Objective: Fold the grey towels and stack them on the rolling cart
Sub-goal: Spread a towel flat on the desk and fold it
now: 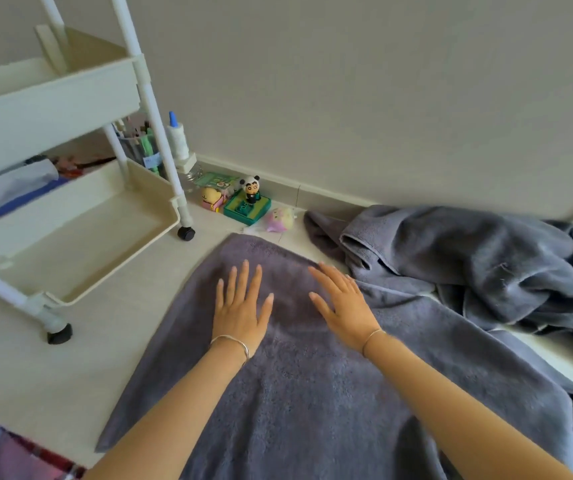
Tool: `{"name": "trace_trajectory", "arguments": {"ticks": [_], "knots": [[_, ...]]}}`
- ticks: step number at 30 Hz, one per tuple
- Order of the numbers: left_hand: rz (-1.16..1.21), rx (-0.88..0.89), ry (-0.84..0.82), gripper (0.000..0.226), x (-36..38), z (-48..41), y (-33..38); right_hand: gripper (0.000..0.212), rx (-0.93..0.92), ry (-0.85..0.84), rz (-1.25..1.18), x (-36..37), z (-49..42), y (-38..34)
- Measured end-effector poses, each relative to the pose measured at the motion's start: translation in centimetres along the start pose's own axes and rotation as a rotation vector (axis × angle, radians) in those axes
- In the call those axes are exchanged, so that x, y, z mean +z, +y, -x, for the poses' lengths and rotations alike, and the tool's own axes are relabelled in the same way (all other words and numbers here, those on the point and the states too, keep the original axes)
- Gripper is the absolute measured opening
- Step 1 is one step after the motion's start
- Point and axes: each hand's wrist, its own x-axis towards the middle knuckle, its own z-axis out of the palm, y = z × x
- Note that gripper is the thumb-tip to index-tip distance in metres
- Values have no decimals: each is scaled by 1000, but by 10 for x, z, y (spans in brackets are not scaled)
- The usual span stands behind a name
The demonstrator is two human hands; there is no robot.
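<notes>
Both left hand [240,306] and right hand [342,303] seemingly press towel [295,393].

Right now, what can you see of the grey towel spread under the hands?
The spread towel is grey-purple terry, soft and fluffy-looking. It lies flat on the pale floor. The left hand and right hand lie open, fingers straight, on its far half. Its right side meets the crumpled towels.

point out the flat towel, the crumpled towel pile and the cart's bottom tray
flat towel [313,393], head view, middle of its bare cloth
crumpled towel pile [486,265], head view, top fold of the heap
cart's bottom tray [80,244], head view, bare floor of the tray
</notes>
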Motion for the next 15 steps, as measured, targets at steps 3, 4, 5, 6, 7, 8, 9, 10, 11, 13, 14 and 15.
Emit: {"name": "trace_trajectory", "arguments": {"ticks": [3, 4, 5, 6, 7, 8, 9, 10, 11, 13, 14, 15], "knots": [[129, 183, -36, 91, 1, 4, 74, 51, 139, 178, -93, -45, 34, 31], [171, 249, -49, 96, 1, 7, 102, 49, 185, 235, -91, -64, 51, 45], [209, 309, -56, 100, 2, 9, 129, 46, 221, 278, -77, -82, 68, 59], [238, 351, -71, 103, 4, 11, 150, 44, 262, 305, -71, -96, 84, 72], [257, 395, -90, 106, 6, 14, 171, 42, 314, 325, -70, -109, 100, 85], [261, 443, -113, 107, 7, 19, 196, 42, 387, 345, -78, -123, 120, 102], [264, 480, -134, 108, 8, 25, 220, 44, 450, 375, -89, -136, 140, 118], [267, 500, -158, 107, 9, 28, 235, 46, 506, 412, -121, -142, 154, 131], [274, 527, -180, 105, 10, 33, 252, 46, 570, 455, -167, -149, 169, 143], [288, 592, -220, 96, 15, 43, 285, 47, 749, 515, -364, -163, 204, 163], [286, 628, -252, 87, 18, 50, 300, 48, 831, 505, -475, -166, 220, 171], [262, 664, -287, 77, 22, 53, 306, 48, 879, 470, -559, -165, 229, 175]]}}
